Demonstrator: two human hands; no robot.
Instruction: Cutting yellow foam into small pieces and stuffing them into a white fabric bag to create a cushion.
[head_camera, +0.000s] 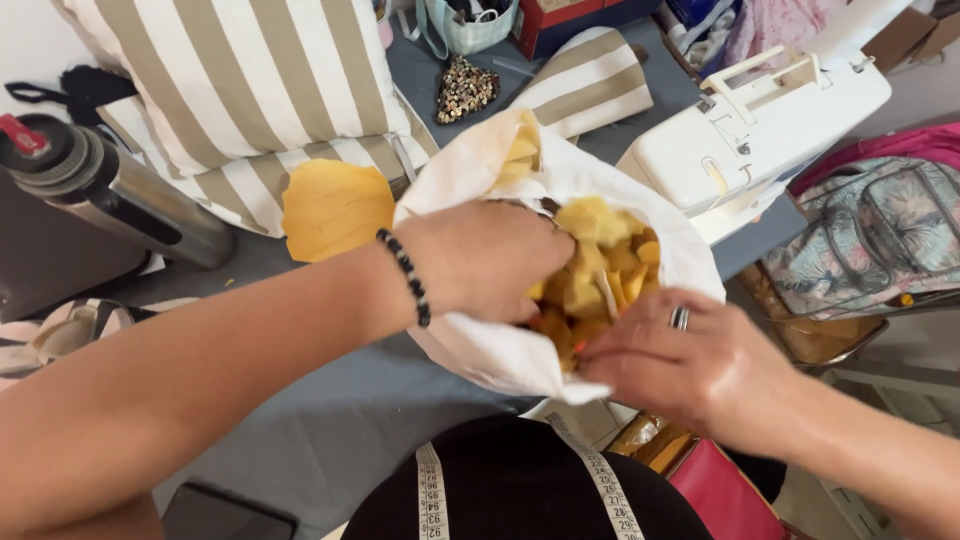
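Note:
A white fabric cover (480, 350) lies open on the grey table, stuffed with several yellow foam pieces (600, 265). My left hand (485, 258), with a dark bead bracelet at the wrist, reaches into the opening and presses on the foam. My right hand (690, 365), wearing a ring, pinches the cover's near edge by the foam. A loose chunk of yellow foam (335, 208) lies on the table left of the cover.
Beige-and-white striped cushions (240, 85) sit at the back left beside a metal bottle (110, 185). A white sewing machine (760, 130) stands at the right, a floral bag (880, 235) beyond it. A measuring tape (432, 495) hangs round my neck.

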